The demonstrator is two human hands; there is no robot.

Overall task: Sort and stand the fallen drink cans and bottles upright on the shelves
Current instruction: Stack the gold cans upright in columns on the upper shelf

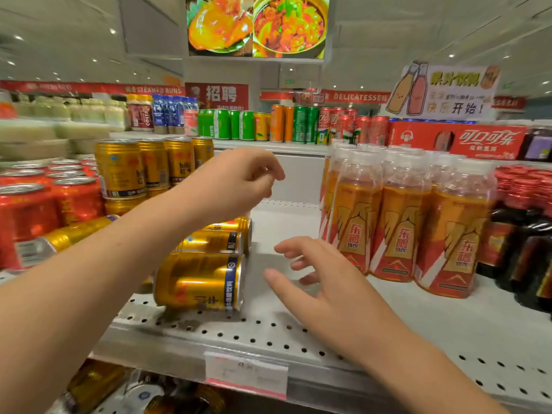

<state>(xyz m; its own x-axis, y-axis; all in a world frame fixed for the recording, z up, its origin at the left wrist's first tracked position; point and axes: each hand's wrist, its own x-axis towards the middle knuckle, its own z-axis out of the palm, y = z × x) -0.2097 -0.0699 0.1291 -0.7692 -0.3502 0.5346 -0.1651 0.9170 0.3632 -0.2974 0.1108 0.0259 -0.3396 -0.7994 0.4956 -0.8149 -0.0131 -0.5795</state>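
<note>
Now: gold cans down on perforated steel

Your left hand (239, 180), mid-frame, curls loosely, gripping nothing. Your right hand (316, 273), lower centre, spreads open above the punched metal shelf (268, 336). Three glossy gold cans (200, 282) lie sideways between them, lettering blurred. Right of centre stand plastic bottles (400, 228) labelled 东鹏.

I see gold cans (200, 279) with a dark blue band lying on a pale grey shelf (268, 333) dotted with rows of dark holes. The bottles (400, 222) wear orange and red labels with gold panels and white stripes. Red cans (33, 213) have silver tops. Further back stand green cans (227, 124), orange cans (282, 123) and a red carton (460, 140) with white lettering.
</note>
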